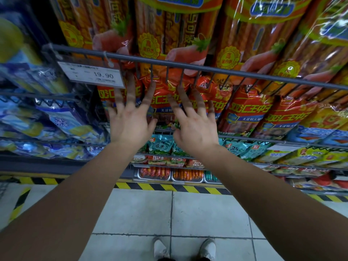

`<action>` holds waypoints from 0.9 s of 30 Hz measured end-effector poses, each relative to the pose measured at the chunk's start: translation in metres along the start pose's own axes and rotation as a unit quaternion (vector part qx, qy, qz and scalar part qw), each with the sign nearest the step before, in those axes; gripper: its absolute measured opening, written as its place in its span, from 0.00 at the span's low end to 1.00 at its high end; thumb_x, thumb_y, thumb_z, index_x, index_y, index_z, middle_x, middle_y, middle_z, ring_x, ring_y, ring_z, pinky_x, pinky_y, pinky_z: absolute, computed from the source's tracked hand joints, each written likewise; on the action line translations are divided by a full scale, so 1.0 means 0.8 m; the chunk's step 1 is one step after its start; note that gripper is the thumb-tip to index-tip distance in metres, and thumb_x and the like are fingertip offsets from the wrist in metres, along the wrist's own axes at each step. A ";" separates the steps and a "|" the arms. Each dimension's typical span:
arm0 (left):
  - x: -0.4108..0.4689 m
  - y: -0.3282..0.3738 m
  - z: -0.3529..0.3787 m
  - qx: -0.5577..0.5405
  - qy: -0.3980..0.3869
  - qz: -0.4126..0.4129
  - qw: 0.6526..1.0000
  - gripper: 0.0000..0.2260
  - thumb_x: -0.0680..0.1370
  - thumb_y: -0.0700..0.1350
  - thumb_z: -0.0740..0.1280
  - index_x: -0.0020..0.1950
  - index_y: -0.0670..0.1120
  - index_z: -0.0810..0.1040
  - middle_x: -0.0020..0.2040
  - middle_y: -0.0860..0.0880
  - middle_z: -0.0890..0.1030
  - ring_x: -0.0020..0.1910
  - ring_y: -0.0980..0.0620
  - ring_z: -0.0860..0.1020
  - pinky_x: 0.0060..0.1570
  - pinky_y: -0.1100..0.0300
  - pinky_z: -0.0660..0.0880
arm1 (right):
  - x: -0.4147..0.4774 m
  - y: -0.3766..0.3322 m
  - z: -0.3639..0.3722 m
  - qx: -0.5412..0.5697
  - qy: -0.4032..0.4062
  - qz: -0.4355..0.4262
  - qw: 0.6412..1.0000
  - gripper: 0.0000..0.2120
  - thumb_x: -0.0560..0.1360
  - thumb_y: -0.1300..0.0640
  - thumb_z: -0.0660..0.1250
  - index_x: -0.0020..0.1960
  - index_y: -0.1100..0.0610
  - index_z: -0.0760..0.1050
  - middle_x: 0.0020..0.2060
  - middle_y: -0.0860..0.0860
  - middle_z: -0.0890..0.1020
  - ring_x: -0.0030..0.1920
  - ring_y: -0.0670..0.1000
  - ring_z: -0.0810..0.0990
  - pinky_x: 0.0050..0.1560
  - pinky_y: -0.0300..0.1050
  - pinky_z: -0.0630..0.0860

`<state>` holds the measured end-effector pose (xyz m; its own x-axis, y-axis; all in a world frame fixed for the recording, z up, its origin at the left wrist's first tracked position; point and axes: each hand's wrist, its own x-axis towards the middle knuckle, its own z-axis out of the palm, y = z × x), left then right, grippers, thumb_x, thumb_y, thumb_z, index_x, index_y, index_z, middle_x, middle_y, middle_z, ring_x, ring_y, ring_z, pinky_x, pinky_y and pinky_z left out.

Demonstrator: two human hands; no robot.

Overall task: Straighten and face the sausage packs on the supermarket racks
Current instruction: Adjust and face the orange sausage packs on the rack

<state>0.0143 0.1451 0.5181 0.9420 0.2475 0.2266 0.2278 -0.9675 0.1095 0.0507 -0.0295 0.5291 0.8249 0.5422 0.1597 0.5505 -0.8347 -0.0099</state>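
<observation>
At the front of the middle rack, just under its grey wire rail [216, 70], both hands reach the row of red sausage packs [244, 112]. These packs stand upright side by side behind the rail, labels outward, those further right leaning a little to the right. Left hand [131, 121] is spread wide, fingers straight, with the tips laid on the pack fronts just below the price tag [94, 76] that reads 19.90. Right hand [195, 127] is likewise spread with straight fingers, its tips on the next packs to the right; neither hand curls round anything. Both sets of fingertips are slightly blurred, so how hard they press cannot be told. Tall orange sausage packs [169, 34] stand on the tier above, behind the same rail. Blue bags [62, 121] fill the rack to the left. Below the hands lie teal bags [160, 146], and lower still metal trays [154, 173] of loose sausages. A yellow and black stripe [169, 187] edges the tiled floor [197, 213], where two pale shoes [160, 247] show at the bottom
</observation>
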 end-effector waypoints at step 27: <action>-0.168 0.009 0.116 -0.052 -0.072 -0.093 0.992 0.22 0.73 0.46 0.70 0.63 0.37 0.71 0.63 0.37 0.69 0.59 0.36 0.71 0.51 0.43 0.76 | -0.153 0.115 0.106 0.111 0.005 -0.109 0.988 0.23 0.72 0.58 0.66 0.67 0.58 0.73 0.62 0.56 0.76 0.61 0.59 0.74 0.57 0.59 0.75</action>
<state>-0.0878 0.1001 0.3986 0.9128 0.4048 0.0540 0.3820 -0.8930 0.2379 0.0111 -0.1644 0.4246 0.6824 0.7054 0.1915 0.7309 -0.6556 -0.1896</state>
